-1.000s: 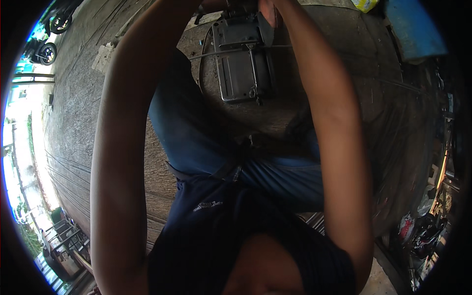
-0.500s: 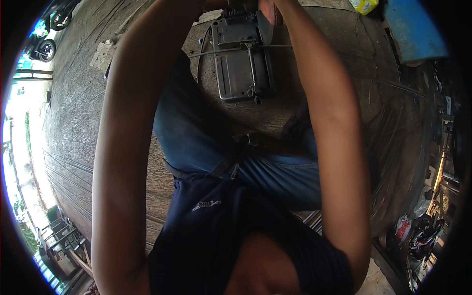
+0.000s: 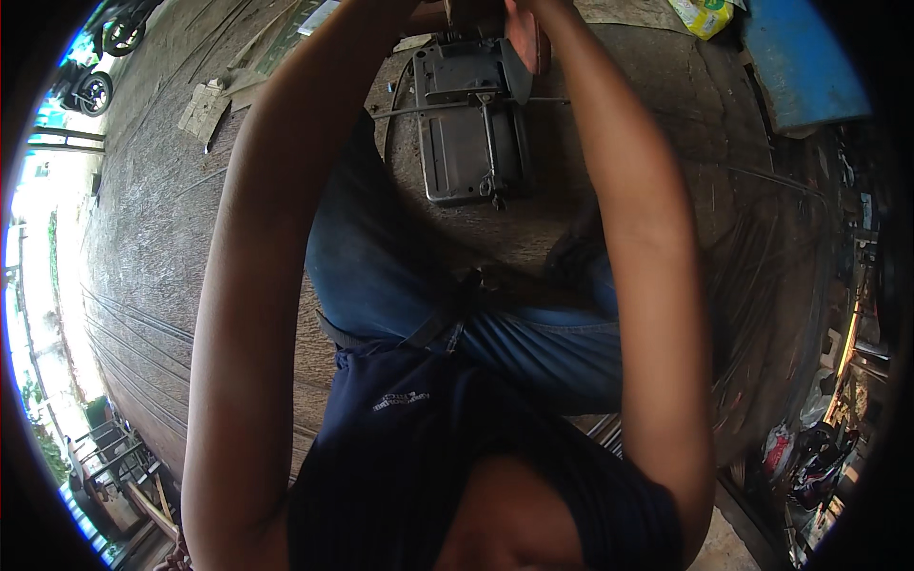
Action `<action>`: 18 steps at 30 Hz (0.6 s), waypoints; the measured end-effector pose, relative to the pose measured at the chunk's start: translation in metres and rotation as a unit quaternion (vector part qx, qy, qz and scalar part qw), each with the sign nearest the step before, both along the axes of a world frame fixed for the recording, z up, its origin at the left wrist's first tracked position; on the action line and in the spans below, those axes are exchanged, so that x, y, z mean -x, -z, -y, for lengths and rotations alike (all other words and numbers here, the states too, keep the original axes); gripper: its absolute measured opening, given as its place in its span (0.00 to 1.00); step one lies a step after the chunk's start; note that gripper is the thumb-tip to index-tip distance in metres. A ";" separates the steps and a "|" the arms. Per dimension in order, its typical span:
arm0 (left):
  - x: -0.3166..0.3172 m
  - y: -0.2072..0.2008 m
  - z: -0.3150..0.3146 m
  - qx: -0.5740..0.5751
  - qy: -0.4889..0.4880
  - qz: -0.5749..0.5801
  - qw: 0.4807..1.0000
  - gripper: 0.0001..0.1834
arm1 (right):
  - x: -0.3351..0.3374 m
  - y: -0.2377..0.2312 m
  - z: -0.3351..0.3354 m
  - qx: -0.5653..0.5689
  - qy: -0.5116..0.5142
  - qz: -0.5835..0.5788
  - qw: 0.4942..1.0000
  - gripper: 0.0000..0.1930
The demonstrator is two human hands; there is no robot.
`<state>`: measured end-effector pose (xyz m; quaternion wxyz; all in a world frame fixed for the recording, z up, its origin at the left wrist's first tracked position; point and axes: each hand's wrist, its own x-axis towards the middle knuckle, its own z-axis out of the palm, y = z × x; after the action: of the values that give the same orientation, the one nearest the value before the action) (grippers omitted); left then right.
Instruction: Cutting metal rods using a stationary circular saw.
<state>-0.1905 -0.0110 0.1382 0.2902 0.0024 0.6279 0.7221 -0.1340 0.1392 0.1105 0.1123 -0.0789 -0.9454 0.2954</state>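
Both my arms reach forward to the upper edge, where the hands are cut off. My left forearm (image 3: 319, 86) ends left of a dark metal machine (image 3: 462, 71), which looks like a cut-off saw. My right forearm (image 3: 619, 105) ends at its right side, close to a reddish rounded part (image 3: 526, 38). A grey curved plate (image 3: 515, 74) stands below that part. The machine's flat base (image 3: 452, 157) lies on the floor toward me, with a screw rod (image 3: 490, 143) along it. Whatever my fingers touch is hidden beyond the edge.
My bent legs in jeans (image 3: 371, 228) lie between me and the machine. Cardboard scraps (image 3: 204, 112) lie on the floor to the left. A blue panel (image 3: 800, 67) and a yellow bag (image 3: 703, 14) are at far right. Clutter (image 3: 824, 447) lines the right side; motorbike wheels (image 3: 95, 93) show far left.
The view has shifted slightly, so the machine sits a little lower and more of its reddish part shows. My forearms remain stretched forward on either side of it.
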 end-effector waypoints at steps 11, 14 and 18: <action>-0.028 0.011 -0.011 -0.095 -0.040 -0.026 0.994 0.16 | -0.002 0.028 -0.006 -0.056 0.077 -0.103 0.990 0.19; -0.051 0.019 0.002 -0.107 -0.028 -0.006 0.994 0.18 | -0.025 0.023 0.014 -0.001 0.059 -0.064 0.996 0.15; -0.077 0.030 -0.013 -0.132 0.024 0.022 0.991 0.20 | -0.056 0.013 0.014 0.062 0.021 -0.082 0.994 0.16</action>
<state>-0.1135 0.0023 0.1082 0.3183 0.0393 0.5205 0.7913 -0.0783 0.1255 0.0972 0.1908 -0.0811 -0.9108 0.3570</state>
